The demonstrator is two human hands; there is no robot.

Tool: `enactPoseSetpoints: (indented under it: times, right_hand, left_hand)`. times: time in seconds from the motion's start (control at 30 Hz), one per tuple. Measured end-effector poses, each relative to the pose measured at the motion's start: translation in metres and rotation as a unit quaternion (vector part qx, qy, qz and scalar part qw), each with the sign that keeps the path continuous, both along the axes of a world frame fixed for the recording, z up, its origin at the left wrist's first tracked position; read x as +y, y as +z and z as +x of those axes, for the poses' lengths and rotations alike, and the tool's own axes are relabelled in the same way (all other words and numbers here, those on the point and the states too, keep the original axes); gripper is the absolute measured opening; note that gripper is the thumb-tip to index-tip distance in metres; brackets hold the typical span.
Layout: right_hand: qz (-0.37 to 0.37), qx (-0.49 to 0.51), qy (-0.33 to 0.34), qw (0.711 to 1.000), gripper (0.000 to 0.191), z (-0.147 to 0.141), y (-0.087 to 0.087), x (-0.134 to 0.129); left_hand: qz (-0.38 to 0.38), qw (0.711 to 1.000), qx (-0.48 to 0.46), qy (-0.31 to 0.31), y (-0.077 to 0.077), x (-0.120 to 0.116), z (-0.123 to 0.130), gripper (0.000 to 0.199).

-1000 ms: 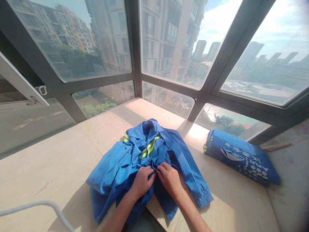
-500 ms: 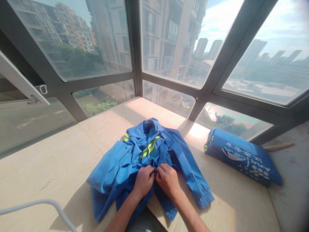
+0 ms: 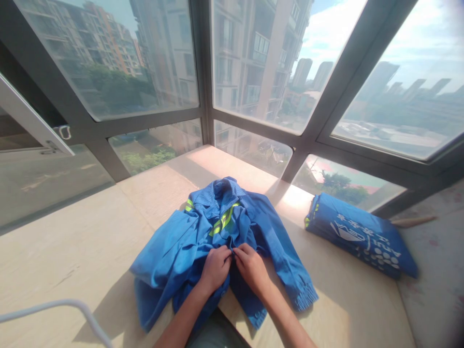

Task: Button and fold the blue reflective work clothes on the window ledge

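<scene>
A blue work jacket (image 3: 163, 256) with yellow-green reflective stripes lies spread on the pale ledge, its collar pointing away from me and its elastic cuffs toward me. My left hand (image 3: 217, 265) is closed on the front edge of the jacket below the stripe. Close beside it, my right hand (image 3: 250, 263) pinches the opposite front edge. The two hands nearly meet at the front opening. Whatever lies between the fingertips, such as a button, is too small to make out.
A folded blue garment (image 3: 362, 237) with white printing lies at the right by the wall. Window frames (image 3: 206, 116) border the ledge (image 3: 145, 203) at the back. A white tube (image 3: 68, 303) curves in at lower left, below an open window sash (image 3: 32, 116).
My hands stay at the jacket front with slight finger movement; the right fingers look a little more extended. The jacket has hardly shifted.
</scene>
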State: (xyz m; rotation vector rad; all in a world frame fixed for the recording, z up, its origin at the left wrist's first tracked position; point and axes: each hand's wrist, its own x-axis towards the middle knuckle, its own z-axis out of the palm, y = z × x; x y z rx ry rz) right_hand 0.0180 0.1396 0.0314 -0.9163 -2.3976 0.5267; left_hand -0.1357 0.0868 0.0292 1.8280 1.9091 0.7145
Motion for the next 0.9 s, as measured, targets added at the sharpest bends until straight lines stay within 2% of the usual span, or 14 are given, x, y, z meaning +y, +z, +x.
enactPoseSetpoints:
  times: [0.17,0.27,0.4,0.5,0.77,0.9]
  right_hand:
    - [0.06,-0.018,-0.054,0.997,0.021,0.001,-0.008,-0.006]
    - [0.074,-0.035,-0.045,0.996,0.018,0.004,-0.008,-0.004]
    - [0.076,-0.061,-0.019,0.995,0.018,0.007,0.001,0.001]
    - [0.069,-0.07,-0.031,0.995,0.018,0.006,0.004,0.001]
    - [0.104,-0.092,-0.016,0.99,0.017,-0.001,-0.004,-0.003]
    - [0.061,-0.059,-0.039,0.996,0.017,-0.004,-0.007,-0.003]
  left_hand:
    - [0.01,0.999,0.005,0.044,-0.002,0.0,0.008,0.026]
    - [0.007,1.0,0.003,0.03,-0.003,0.001,0.01,0.027]
    - [0.004,1.0,-0.007,0.011,-0.001,0.002,0.008,0.027]
    - [0.005,1.0,-0.014,0.011,0.0,0.003,0.007,0.027]
    - [0.018,0.999,-0.027,0.031,-0.011,-0.002,0.008,0.027]
    - [0.017,0.998,-0.058,0.032,-0.012,-0.006,0.008,0.026]
